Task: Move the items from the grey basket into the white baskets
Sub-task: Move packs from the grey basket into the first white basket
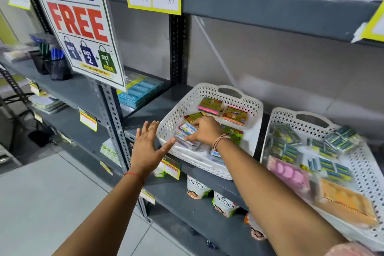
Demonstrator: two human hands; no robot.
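Two white perforated baskets stand on a grey shelf. Inside the left white basket [209, 93] my right hand [204, 131] grips a clear plastic box with a blue and yellow label [186, 131], low against the basket's near left corner. Several sticky-note packs [211, 106] lie further back in that basket. My left hand [148, 145] hovers open just outside the basket's left wall, fingers spread, its thumb close to the rim. The right white basket [365, 164] holds several green-blue packets [288, 147], a pink pack and an orange box. No grey basket is in view.
A slotted grey upright [112, 114] and a large "GET 1 FREE" sign [76, 23] stand just left of my left hand. Blue boxes [139, 91] sit at the back left of the shelf. Price tags hang along the shelf edge; pouches [197, 188] fill the shelf below.
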